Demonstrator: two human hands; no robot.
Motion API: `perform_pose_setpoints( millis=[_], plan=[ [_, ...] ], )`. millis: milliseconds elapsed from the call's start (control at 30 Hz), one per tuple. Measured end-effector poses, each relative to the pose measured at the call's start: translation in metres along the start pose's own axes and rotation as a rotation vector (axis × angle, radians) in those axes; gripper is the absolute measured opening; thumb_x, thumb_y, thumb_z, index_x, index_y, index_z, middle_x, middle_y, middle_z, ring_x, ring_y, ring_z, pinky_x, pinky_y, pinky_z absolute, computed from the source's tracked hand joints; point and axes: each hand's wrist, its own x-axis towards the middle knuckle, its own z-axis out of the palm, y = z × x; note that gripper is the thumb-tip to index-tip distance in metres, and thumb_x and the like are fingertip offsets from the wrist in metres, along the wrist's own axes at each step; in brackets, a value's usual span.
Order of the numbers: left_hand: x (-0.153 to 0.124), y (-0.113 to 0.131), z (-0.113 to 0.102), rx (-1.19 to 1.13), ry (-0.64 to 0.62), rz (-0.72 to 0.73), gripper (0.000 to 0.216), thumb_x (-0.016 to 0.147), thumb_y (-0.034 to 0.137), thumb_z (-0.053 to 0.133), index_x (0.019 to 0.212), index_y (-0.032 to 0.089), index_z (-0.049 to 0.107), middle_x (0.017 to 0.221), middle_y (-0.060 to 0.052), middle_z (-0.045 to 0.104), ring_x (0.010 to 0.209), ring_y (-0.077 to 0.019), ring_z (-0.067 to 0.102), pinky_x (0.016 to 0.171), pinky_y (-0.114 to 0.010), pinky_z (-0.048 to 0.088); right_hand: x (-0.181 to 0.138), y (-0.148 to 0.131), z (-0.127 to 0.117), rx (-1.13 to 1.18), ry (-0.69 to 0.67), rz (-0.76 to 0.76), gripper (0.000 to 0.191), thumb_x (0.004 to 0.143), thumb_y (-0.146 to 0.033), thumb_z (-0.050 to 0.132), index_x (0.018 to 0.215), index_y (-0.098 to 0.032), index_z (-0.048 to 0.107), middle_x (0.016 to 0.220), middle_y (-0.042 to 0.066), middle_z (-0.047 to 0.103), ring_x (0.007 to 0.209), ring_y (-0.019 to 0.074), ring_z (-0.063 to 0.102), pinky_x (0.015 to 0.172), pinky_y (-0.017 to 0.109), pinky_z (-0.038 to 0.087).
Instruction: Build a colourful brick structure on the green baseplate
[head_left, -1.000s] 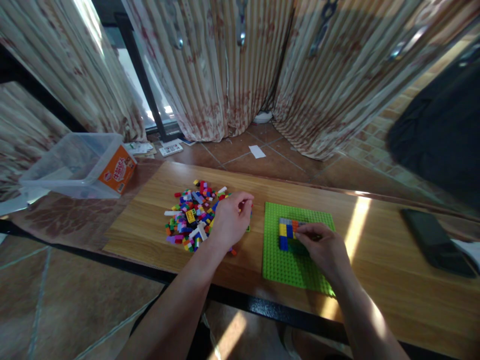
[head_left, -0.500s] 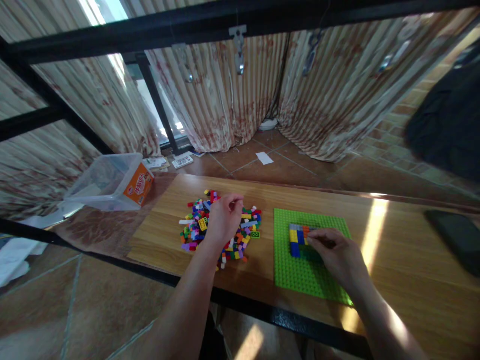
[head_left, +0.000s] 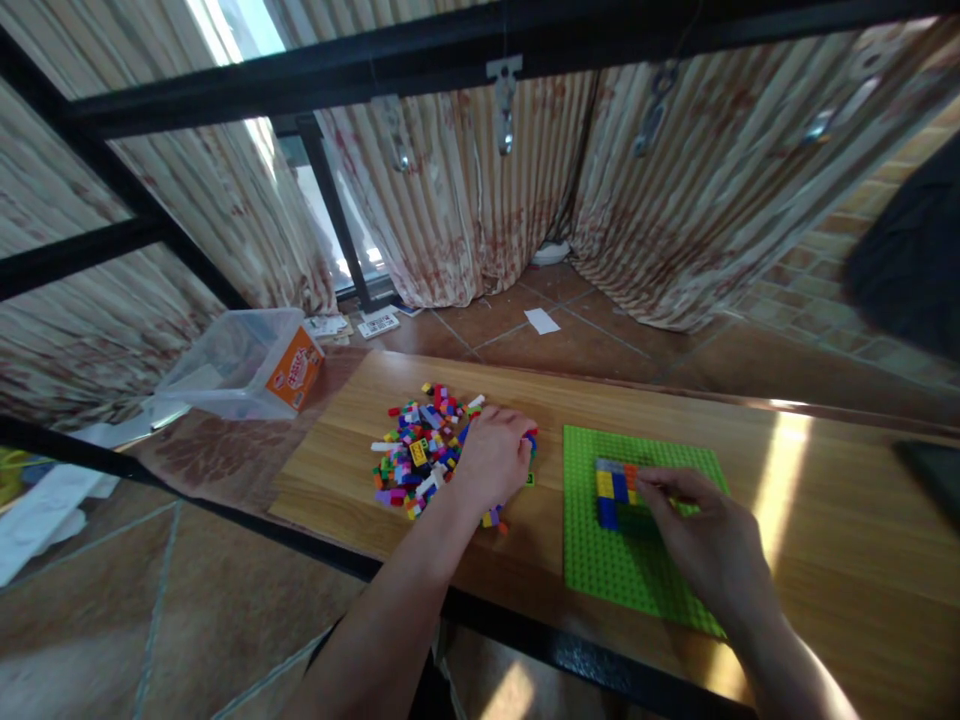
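My left hand [head_left: 495, 455] is over the right side of a loose pile of small coloured toy building bricks [head_left: 420, 455]. Its fingers are bent and slightly apart, with nothing visible in them. My right hand [head_left: 701, 520] is above a green studded baseplate [head_left: 600, 570]. Its thumb and forefinger are pinched together at the right end of a small block of joined bricks [head_left: 611, 490] in grey, yellow, blue and orange. The fingertips hide whatever lies between them, and the hand covers part of the baseplate.
The wooden tabletop [head_left: 330, 470] carries the pile and baseplate. A clear plastic box [head_left: 240, 365] with an orange label stands at the left. A dark flat object [head_left: 930, 490] lies at the far right. A black metal bar [head_left: 570, 640] runs along the near edge.
My left hand has shifted to the right across the pile, and its fingers have lowered toward the bricks. My right hand stays pinched at the joined bricks. The view has turned slightly left.
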Motion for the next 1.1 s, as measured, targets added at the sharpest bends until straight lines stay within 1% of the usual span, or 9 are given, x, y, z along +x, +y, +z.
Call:
perform_pose_setpoints(
  millis=[100,233,367,500,733,833,933,1033,1100],
  plan=[
    [0.002,0.008,0.003,0.067,-0.018,-0.037,0.02,0.088,0.02,0.053,0.1,0.019,0.069,0.1,-0.007,0.069,0.099,-0.0231,0.057,0.094,-0.038,0.043,-0.003,-0.004,-0.001,0.013,0.001,0.002,0.02,0.08,-0.044,0.061,0.081,-0.026,0.069,0.086,0.002,0.071,0.08,0.0209,0.065,0.075,0.034,0.05],
    [0.002,0.018,0.008,0.178,-0.036,-0.101,0.018,0.086,0.028,0.058,0.095,0.017,0.069,0.099,-0.011,0.067,0.1,-0.0279,0.054,0.09,-0.043,0.043,-0.005,-0.007,-0.002,0.015,-0.016,0.006,0.019,0.08,-0.043,0.061,0.083,-0.026,0.069,0.088,0.003,0.071,0.082,0.0211,0.065,0.07,0.033,0.05],
    [0.002,0.024,0.012,0.25,-0.027,-0.144,0.018,0.083,0.028,0.06,0.096,0.018,0.067,0.1,-0.011,0.065,0.101,-0.03,0.052,0.091,-0.047,0.041,-0.005,-0.005,-0.003,0.007,-0.027,-0.031,0.019,0.083,-0.042,0.059,0.084,-0.026,0.069,0.092,0.003,0.071,0.085,0.0216,0.065,0.07,0.033,0.051],
    [0.001,0.026,0.013,0.274,-0.057,-0.133,0.015,0.083,0.027,0.059,0.092,0.018,0.067,0.101,-0.012,0.064,0.103,-0.0304,0.052,0.092,-0.049,0.04,-0.006,-0.005,-0.003,0.012,-0.029,-0.074,0.019,0.084,-0.041,0.058,0.084,-0.025,0.069,0.089,0.004,0.072,0.082,0.0214,0.066,0.068,0.033,0.051],
    [-0.001,0.025,0.011,0.253,-0.101,-0.078,0.011,0.081,0.02,0.059,0.087,0.019,0.068,0.103,-0.01,0.064,0.104,-0.0292,0.054,0.095,-0.049,0.039,-0.006,-0.01,-0.002,0.001,-0.029,-0.076,0.02,0.083,-0.041,0.058,0.083,-0.025,0.069,0.088,0.004,0.072,0.082,0.022,0.066,0.071,0.035,0.051],
    [-0.001,0.022,0.012,0.235,-0.116,-0.06,0.01,0.084,0.022,0.059,0.086,0.019,0.068,0.103,-0.009,0.064,0.105,-0.0274,0.055,0.099,-0.049,0.036,-0.006,-0.011,-0.001,-0.004,-0.042,-0.074,0.02,0.084,-0.04,0.057,0.084,-0.025,0.069,0.089,0.004,0.071,0.082,0.022,0.065,0.073,0.037,0.051],
    [-0.001,0.021,0.014,0.205,-0.099,-0.046,0.012,0.086,0.026,0.059,0.084,0.019,0.069,0.101,-0.008,0.065,0.102,-0.0255,0.056,0.101,-0.048,0.035,-0.006,-0.011,-0.001,0.005,-0.05,-0.075,0.019,0.084,-0.039,0.058,0.084,-0.025,0.069,0.089,0.004,0.071,0.083,0.0216,0.065,0.075,0.037,0.05],
    [-0.002,0.021,0.011,0.148,-0.063,-0.048,0.015,0.088,0.026,0.058,0.083,0.018,0.07,0.098,-0.008,0.065,0.099,-0.025,0.057,0.097,-0.046,0.038,-0.005,-0.011,-0.001,0.015,-0.044,-0.072,0.019,0.084,-0.039,0.058,0.084,-0.024,0.069,0.09,0.004,0.072,0.084,0.0216,0.065,0.076,0.037,0.05],
    [-0.002,0.023,0.007,0.045,-0.024,-0.06,0.017,0.089,0.027,0.058,0.082,0.017,0.07,0.095,-0.008,0.065,0.095,-0.0239,0.058,0.091,-0.042,0.041,-0.006,-0.012,-0.001,0.03,-0.037,-0.059,0.018,0.084,-0.039,0.058,0.085,-0.024,0.069,0.091,0.004,0.072,0.085,0.0216,0.065,0.076,0.037,0.051]
  ],
)
